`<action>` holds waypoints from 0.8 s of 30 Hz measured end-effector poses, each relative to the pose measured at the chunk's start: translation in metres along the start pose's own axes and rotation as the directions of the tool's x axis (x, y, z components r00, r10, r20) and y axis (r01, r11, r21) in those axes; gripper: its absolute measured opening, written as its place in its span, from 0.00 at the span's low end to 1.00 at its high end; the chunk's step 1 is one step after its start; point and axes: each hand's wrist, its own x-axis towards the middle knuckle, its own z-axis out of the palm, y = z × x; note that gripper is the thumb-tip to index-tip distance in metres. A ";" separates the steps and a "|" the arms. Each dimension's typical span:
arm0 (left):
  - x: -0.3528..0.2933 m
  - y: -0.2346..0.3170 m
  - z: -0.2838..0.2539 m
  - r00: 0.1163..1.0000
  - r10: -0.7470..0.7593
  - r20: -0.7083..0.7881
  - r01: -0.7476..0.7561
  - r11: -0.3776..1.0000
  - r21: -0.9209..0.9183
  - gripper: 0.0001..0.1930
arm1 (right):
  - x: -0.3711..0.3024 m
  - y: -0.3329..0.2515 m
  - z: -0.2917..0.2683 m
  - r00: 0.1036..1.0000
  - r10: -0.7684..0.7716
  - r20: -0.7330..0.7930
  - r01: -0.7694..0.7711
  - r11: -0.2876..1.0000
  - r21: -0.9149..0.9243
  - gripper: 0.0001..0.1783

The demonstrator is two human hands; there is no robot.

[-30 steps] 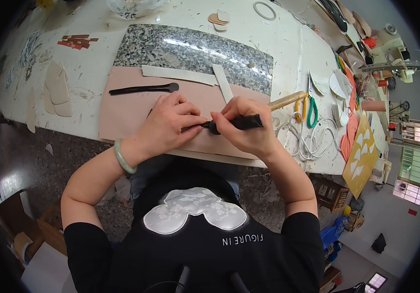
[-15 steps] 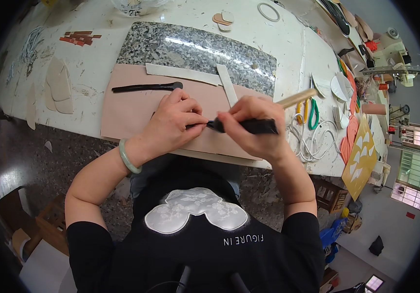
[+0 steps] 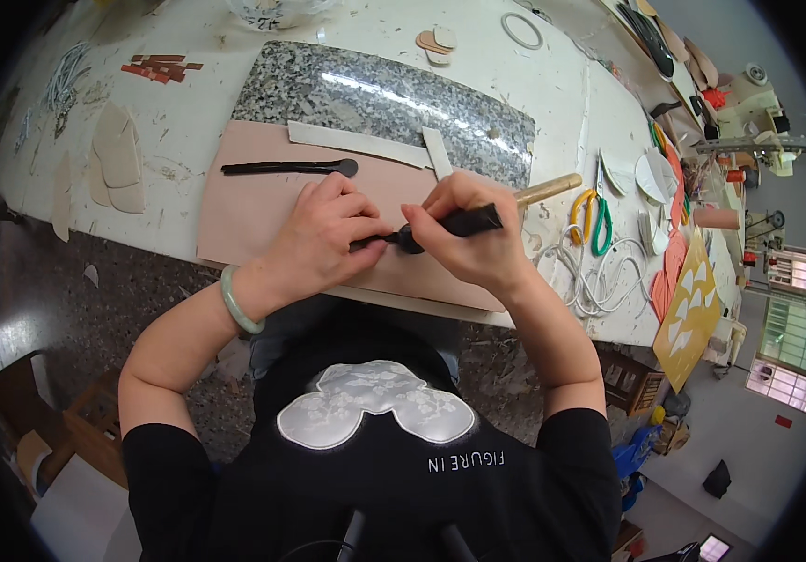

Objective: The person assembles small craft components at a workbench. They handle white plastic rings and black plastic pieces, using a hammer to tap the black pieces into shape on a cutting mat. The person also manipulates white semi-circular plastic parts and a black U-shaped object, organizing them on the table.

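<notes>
My left hand (image 3: 323, 232) has its fingertips pinched on a narrow black strap (image 3: 362, 244), most of it hidden under the hand. In my right hand (image 3: 478, 234) is a hammer with a black head (image 3: 471, 221) and a wooden handle (image 3: 551, 190) sticking out to the right. The hammer's near end sits at the strap, beside my left fingertips. Both hands are over a pinkish-beige sheet (image 3: 258, 211). Farther back on this sheet lies another black strap (image 3: 281, 168) with a rounded end.
Behind the sheet is a speckled granite slab (image 3: 375, 98). Two pale strips (image 3: 358, 144) lie along its near edge. Scissors with yellow and green handles (image 3: 601, 220) and a white cord (image 3: 595, 281) are at right. Beige cut pieces (image 3: 116, 159) and brown strips (image 3: 160, 68) lie left.
My right hand has shifted left with the hammer, whose head now lies closer to my left fingertips and is tilted differently. My left hand stays on the strap. The view has shifted slightly.
</notes>
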 end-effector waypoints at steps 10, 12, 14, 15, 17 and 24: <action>-0.001 -0.005 -0.003 1.000 0.019 -0.020 -0.018 0.999 0.036 0.06 | 0.008 -0.003 0.005 0.996 0.067 0.058 -0.069 0.997 0.029 0.13; -0.008 -0.005 -0.004 0.997 -0.035 -0.065 0.034 0.999 -0.016 0.07 | 0.007 -0.002 0.003 0.996 -0.078 0.051 0.079 0.996 -0.031 0.13; -0.012 -0.008 -0.007 0.999 -0.046 -0.023 0.045 0.999 -0.026 0.07 | 0.008 -0.003 0.002 0.991 -0.122 0.063 0.126 0.990 -0.068 0.13; -0.013 -0.009 -0.008 0.999 -0.049 -0.003 0.049 0.998 -0.032 0.07 | 0.009 -0.005 0.001 0.993 -0.093 0.075 0.099 0.992 -0.075 0.13; -0.012 -0.006 -0.008 0.999 -0.036 0.011 0.036 0.999 -0.006 0.08 | 0.010 -0.010 -0.001 0.992 -0.092 0.086 0.098 0.993 -0.072 0.13; -0.014 -0.005 -0.013 1.000 0.022 -0.018 -0.020 0.997 0.075 0.06 | 0.011 -0.001 0.013 0.999 0.013 0.047 -0.017 0.996 0.082 0.12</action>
